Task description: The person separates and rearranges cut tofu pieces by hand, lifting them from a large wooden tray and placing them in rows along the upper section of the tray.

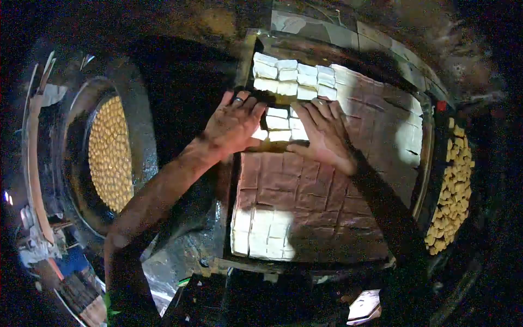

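Between my two hands sits a small group of white tofu blocks [279, 124], pressed together from both sides. My left hand [233, 124], with a ring on one finger, grips its left side, and my right hand [326, 133] grips its right. The fingers of both hands curve over the far edge, and the thumbs lie along the near edge. Beyond my fingertips, rows of separate tofu blocks [297, 73] stand in bright light. Beneath and around is a wide sheet of tofu [305, 191], scored into squares and mostly in shadow. Whether the gripped blocks touch the surface below is unclear.
A wooden frame [239, 169] edges the tofu. To the left, a large round pan [76, 163] holds many small golden pieces [111, 155]. Golden-brown pieces [451, 196] lie heaped at the right. A long wooden stick [37, 163] stands at the far left.
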Available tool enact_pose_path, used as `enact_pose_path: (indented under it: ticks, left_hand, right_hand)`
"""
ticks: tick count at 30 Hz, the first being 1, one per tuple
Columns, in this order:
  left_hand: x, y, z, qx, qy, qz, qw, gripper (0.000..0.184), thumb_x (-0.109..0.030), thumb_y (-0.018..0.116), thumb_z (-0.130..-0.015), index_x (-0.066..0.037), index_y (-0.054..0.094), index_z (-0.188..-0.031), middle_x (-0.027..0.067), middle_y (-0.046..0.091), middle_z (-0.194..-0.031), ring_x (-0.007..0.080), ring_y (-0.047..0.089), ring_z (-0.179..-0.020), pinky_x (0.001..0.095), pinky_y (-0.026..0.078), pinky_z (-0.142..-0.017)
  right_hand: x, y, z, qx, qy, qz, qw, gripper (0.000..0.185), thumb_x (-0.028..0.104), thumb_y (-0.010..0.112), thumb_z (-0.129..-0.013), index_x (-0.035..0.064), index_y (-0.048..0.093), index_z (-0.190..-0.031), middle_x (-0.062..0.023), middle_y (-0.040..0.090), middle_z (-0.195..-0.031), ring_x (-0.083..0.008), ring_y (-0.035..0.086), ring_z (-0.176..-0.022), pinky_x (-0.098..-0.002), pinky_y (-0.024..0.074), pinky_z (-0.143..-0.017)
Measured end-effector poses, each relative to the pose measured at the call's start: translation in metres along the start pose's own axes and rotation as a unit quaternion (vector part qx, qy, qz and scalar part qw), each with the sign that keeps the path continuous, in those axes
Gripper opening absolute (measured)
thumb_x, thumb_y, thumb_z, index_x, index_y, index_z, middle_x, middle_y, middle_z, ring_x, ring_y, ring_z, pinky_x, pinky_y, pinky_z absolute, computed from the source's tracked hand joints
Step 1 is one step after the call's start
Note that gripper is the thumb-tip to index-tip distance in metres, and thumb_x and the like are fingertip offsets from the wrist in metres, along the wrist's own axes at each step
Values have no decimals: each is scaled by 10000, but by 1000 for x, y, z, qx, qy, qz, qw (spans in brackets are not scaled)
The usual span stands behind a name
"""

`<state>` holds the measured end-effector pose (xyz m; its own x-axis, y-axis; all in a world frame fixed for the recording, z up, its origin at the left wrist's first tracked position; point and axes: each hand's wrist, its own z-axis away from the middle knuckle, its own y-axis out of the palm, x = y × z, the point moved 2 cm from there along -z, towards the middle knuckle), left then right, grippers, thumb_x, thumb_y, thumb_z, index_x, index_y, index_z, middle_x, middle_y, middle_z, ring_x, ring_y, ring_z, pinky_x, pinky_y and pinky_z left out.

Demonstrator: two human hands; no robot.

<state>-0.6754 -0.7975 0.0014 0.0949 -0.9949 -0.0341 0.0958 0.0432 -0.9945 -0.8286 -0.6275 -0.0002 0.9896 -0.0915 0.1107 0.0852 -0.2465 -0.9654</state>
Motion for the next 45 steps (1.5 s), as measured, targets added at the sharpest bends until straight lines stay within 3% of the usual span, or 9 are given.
enact_pose_path:
  ticks: [2, 9, 13, 17, 19, 22, 25, 35, 45]
  left_hand:
    - [-1, 4, 1, -57, 25, -31, 998, 756, -379, 835, -692, -37, 500, -1277, 130, 584, -1215, 337, 510, -1232, 510, 372, -1049]
    - [-3, 6, -10, -98, 62, 20, 993, 695, -345, 834, -702, -45, 507, -1237, 91, 601, -1093, 277, 583, -1063, 463, 421, -931]
    - [-2, 8, -3, -168, 24, -55, 984, 797, -490, 821, -669, -41, 504, -1246, 126, 576, -1188, 297, 547, -1138, 507, 397, -976]
    - [-3, 9, -9, -157, 29, -105, 982, 878, -546, 809, -651, -20, 490, -1278, 142, 567, -1210, 306, 528, -1168, 541, 380, -1002]
    - [-3, 4, -15, -33, 26, -65, 997, 877, -519, 824, -644, -17, 490, -1280, 142, 567, -1201, 303, 533, -1160, 532, 376, -1025]
    - [2, 11, -23, 1, 47, 6, 999, 869, -496, 847, -620, -20, 497, -1256, 139, 571, -1181, 297, 538, -1151, 513, 383, -1023]
    - [2, 26, -15, -98, 72, -6, 993, 835, -466, 867, -598, -38, 508, -1219, 130, 565, -1173, 291, 534, -1151, 480, 394, -993]
    - [12, -7, -4, -63, 37, 20, 997, 881, -476, 871, -575, -43, 502, -1248, 120, 548, -1248, 298, 499, -1203, 478, 375, -988]
    - [2, -6, 5, -59, 43, 0, 997, 937, -496, 825, -658, -21, 437, -1367, 145, 519, -1309, 323, 482, -1241, 506, 354, -1039]
  right_hand:
    - [3, -3, 1, 7, 2, -48, 999, 859, 472, 763, -719, 46, 461, -1401, -146, 560, -1272, -334, 492, -1175, -520, 379, -998]
    - [-4, 13, 2, 36, 23, -90, 995, 821, 382, 770, -742, 70, 428, -1420, -150, 528, -1357, -353, 472, -1253, -466, 353, -1089]
    - [-6, 14, 4, 30, 42, -46, 998, 766, 405, 772, -746, 67, 470, -1365, -155, 568, -1277, -346, 498, -1214, -467, 377, -1048]
    - [-9, 18, 1, 27, 69, -56, 996, 770, 437, 777, -738, 67, 480, -1344, -162, 584, -1228, -341, 507, -1195, -469, 384, -1023]
    - [-10, 21, 4, 18, 12, -83, 996, 819, 480, 776, -726, 65, 470, -1362, -157, 585, -1231, -334, 504, -1181, -471, 377, -1015]
    - [-13, 24, 7, 62, 23, -104, 992, 873, 514, 763, -738, 83, 429, -1420, -159, 574, -1281, -362, 506, -1191, -506, 391, -1004]
    - [-8, 17, 5, 67, 31, -62, 995, 883, 516, 760, -741, 87, 419, -1433, -149, 566, -1304, -364, 504, -1203, -509, 382, -1018]
    - [-8, 11, 5, -13, 17, -35, 999, 942, 525, 794, -693, 24, 442, -1408, -157, 562, -1279, -340, 513, -1159, -441, 379, -1020]
    - [-12, 11, 8, 27, 29, -118, 992, 855, 470, 800, -719, 53, 449, -1377, -160, 551, -1311, -356, 511, -1210, -459, 370, -1055]
